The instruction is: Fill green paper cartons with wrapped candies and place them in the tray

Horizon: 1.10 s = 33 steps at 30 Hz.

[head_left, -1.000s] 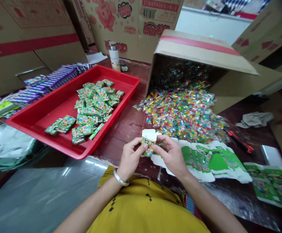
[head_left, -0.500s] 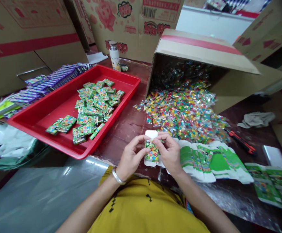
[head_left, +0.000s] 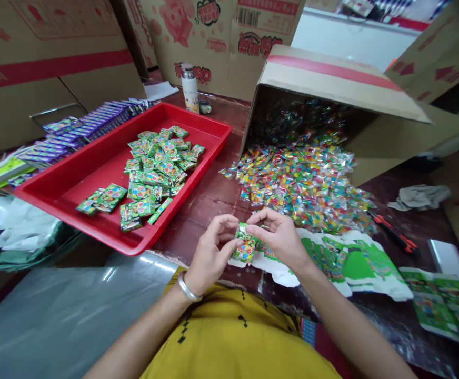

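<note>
A small green printed candy box (head_left: 244,249) is upright between my two hands, near the table's front edge. My left hand (head_left: 215,247), with a silver bangle at the wrist, grips its left side between thumb and fingers. My right hand (head_left: 279,237) is closed at the box's upper right, thumb and forefinger pinching at its top edge. A bit of white flap shows at the box's lower end. To the right lie overlapping flat green-and-white cartons (head_left: 356,263). Behind my hands spreads a heap of small clear packets of colourful candy (head_left: 300,184).
A red tray (head_left: 83,195) with several filled green boxes (head_left: 154,168) stands on the left. The candy spills from a tipped cardboard carton (head_left: 332,73). A bottle (head_left: 190,89), red-black pliers-like tool (head_left: 395,234) and grey cloth (head_left: 419,197) are around. Purple boxes (head_left: 91,123) line the far left.
The white top flap of the candy box stood up before; now it is folded down out of sight. My right hand has shifted slightly right, and the view has moved a little.
</note>
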{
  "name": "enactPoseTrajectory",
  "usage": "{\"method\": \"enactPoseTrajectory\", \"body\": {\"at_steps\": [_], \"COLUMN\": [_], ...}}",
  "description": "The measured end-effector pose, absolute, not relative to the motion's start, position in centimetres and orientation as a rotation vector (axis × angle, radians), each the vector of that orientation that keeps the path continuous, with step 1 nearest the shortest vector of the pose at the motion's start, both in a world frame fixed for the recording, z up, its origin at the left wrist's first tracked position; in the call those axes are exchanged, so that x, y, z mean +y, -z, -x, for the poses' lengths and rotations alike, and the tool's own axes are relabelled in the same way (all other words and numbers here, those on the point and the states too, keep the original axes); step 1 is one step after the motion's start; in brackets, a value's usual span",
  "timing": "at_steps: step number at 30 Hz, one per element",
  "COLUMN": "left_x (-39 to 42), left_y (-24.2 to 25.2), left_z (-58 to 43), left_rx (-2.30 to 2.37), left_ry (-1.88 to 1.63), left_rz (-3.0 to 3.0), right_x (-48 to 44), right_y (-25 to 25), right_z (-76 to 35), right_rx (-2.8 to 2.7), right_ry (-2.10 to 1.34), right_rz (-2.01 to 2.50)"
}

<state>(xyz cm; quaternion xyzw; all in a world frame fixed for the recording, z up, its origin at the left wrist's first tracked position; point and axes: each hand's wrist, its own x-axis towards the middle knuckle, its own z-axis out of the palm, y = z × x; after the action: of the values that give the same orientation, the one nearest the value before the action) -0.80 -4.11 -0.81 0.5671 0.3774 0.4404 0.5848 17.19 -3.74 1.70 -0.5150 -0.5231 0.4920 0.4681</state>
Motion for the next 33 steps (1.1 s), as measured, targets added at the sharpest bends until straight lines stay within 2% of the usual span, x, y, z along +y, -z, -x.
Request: {"method": "enactPoseTrajectory", "body": {"at_steps": [13, 18, 21, 23, 27, 33], "left_x": [-3.9, -3.9, -3.6, -3.2, -2.2, -1.5], "left_y": [0.9, 1.4, 1.8, 2.0, 2.2, 2.3], "left_z": [1.2, 1.6, 1.7, 1.7, 1.8, 2.8], "left_rx": [0.834, 0.871, 0.881, 0.916, 1.057, 1.062], "left_ry": [-0.925, -0.879, -0.864, -0.901, -0.979, -0.967], "left_rz": [-1.366, -1.337, -1.292, -1.245, -1.16, -0.912], "right_x": [-3.0, -4.1, -3.1, -1.2, 4.0, 7.0], "right_y": [-1.3, -1.4, -1.4, -1.0, 1.1, 2.6], "right_z": [-17.2, -17.2, -18.6, -20.2, -23.0, -24.2], "right_rx": [-1.236, -1.528, -1.745, -1.871, -2.139, -2.24], "right_ry": [-1.219, -0.957, -0.964, -0.89, -0.34, -0.248], "right_rz": [1.349, 1.265, 1.217, 1.289, 1.66, 1.749]}}
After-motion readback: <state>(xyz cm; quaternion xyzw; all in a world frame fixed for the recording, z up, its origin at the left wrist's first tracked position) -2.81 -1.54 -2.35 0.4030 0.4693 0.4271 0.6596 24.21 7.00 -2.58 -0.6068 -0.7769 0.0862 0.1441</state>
